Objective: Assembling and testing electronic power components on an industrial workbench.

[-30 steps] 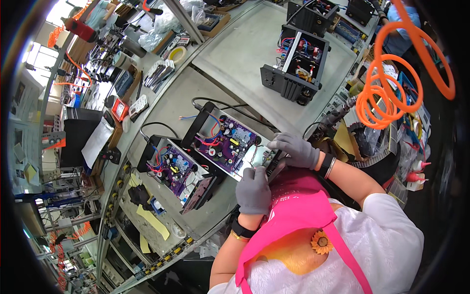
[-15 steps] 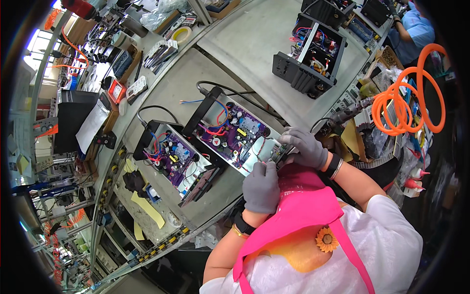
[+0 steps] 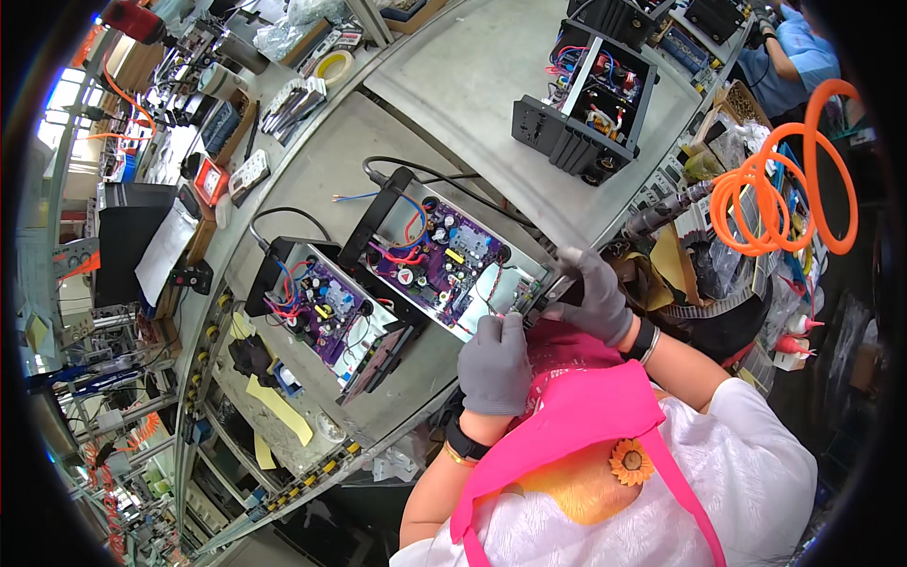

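Note:
An electronic device chassis (image 3: 385,267) lies open before me, its purple circuit board (image 3: 444,248) showing. At its near end, my left hand (image 3: 494,367), in a grey glove, is closed in a pinch where a thin dark-red wire (image 3: 492,283) reaches the fingertips; the very tip is hidden. My right hand (image 3: 597,300), gloved too, has thumb and forefinger on either side of the small front panel (image 3: 535,295) at that end. To the left stands a second open chassis (image 3: 326,307) with a similar board and red and blue wires.
A black-cased unit (image 3: 586,118) with exposed wiring stands at the far right. An orange coiled air hose (image 3: 756,203) hangs on the right, near a tool. Yellow tape (image 3: 334,66) and tools lie at the back left. A co-worker's arm (image 3: 779,61) shows at the far right.
The view has shifted slightly, so the bench things sit further left. My right forefinger has straightened and spread from the thumb at the panel. My left hand keeps its pinch.

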The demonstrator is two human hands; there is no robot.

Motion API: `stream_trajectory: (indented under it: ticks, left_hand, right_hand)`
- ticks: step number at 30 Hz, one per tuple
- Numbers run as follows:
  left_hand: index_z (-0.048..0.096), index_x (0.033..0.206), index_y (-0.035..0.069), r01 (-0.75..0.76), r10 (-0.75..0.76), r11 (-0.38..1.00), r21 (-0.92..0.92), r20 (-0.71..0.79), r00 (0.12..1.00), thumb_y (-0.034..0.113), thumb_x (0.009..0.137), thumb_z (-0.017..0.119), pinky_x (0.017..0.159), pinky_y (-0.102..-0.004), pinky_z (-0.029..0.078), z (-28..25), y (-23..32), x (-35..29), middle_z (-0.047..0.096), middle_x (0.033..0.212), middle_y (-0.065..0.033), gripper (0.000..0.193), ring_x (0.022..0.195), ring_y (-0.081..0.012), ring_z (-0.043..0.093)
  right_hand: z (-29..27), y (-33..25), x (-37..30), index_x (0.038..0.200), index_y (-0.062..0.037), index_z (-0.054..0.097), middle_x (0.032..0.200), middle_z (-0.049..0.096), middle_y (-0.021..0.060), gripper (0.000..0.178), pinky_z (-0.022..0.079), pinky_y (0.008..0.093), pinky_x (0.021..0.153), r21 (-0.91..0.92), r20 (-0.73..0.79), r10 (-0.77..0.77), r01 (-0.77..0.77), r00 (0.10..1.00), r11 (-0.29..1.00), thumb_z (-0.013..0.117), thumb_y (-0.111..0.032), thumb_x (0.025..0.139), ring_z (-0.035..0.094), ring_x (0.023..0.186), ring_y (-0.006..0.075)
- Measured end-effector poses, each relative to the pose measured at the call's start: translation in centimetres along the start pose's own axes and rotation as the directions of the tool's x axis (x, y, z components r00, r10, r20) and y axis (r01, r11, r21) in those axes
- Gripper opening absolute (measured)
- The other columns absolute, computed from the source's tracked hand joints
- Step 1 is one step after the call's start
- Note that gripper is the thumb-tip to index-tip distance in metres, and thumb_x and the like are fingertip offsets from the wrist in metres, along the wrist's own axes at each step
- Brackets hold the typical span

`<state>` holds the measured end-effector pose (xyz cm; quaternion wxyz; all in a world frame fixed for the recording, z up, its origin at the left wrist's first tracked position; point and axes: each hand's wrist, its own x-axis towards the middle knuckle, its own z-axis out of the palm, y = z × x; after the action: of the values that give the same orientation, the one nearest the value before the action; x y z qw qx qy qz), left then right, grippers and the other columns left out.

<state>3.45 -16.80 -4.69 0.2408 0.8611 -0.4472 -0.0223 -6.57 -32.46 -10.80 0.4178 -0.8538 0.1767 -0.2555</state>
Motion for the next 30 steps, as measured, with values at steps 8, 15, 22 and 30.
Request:
stream_trajectory:
  ticks: [8, 15, 22, 30]
  left_hand:
    - [0.062, 0.088, 0.008, 0.006, -0.006, 0.999, -0.051, 0.008, 1.0, 0.008, 0.074, 0.063, 0.048, -0.0375, 0.045, 0.1, -0.3, 0.1, 0.054, 0.077, -0.0092, 0.014, 0.057, -0.0279, 0.056]
    - [0.062, 0.088, 0.008, -0.001, 0.004, 0.999, -0.045, 0.063, 0.998, 0.008, 0.073, 0.063, 0.048, -0.0371, 0.046, -0.1, -0.6, 0.0, 0.053, 0.076, -0.009, 0.015, 0.058, -0.0274, 0.057]
    - [0.06, 0.091, 0.007, 0.008, -0.001, 0.997, -0.077, 0.088, 0.996, 0.008, 0.074, 0.064, 0.051, -0.0362, 0.047, -0.7, -0.5, 0.4, 0.054, 0.079, -0.011, 0.018, 0.062, -0.029, 0.057]
    - [0.048, 0.117, 0.002, 0.414, -0.268, -0.363, -0.835, 0.519, 0.811, 0.039, 0.096, 0.038, 0.051, -0.021, 0.039, -6.2, -2.1, -0.7, 0.053, 0.089, -0.0059, 0.044, 0.063, -0.0076, 0.047]
  right_hand:
    - [2.5, -0.7, -1.5, 0.088, -0.0017, 0.058, 0.075, 0.061, 0.0094, 0.026, 0.049, 0.0296, 0.06, 0.384, 0.102, 0.293, -0.31, 0.951, 0.87, 0.075, -0.007, 0.068, 0.062, 0.067, 0.0183]
    - [2.6, -1.5, -1.0, 0.083, -0.0023, 0.059, 0.074, 0.061, 0.0127, 0.024, 0.048, 0.0316, 0.058, 0.23, 0.057, 0.214, -0.221, 0.975, 0.948, 0.075, -0.005, 0.066, 0.062, 0.066, 0.0263]
    - [2.0, -1.3, -0.6, 0.085, -0.0029, 0.058, 0.072, 0.059, 0.0121, 0.026, 0.047, 0.0331, 0.057, 0.178, 0.074, 0.106, -0.117, 0.992, 0.977, 0.075, -0.011, 0.067, 0.061, 0.064, 0.0269]
    - [-2.6, -6.8, 3.0, 0.09, -0.0063, 0.059, 0.076, 0.059, 0.0063, 0.033, 0.046, 0.0332, 0.059, 0.135, -0.009, -0.274, 0.273, 0.962, 0.953, 0.074, -0.029, 0.07, 0.058, 0.064, 0.0226]
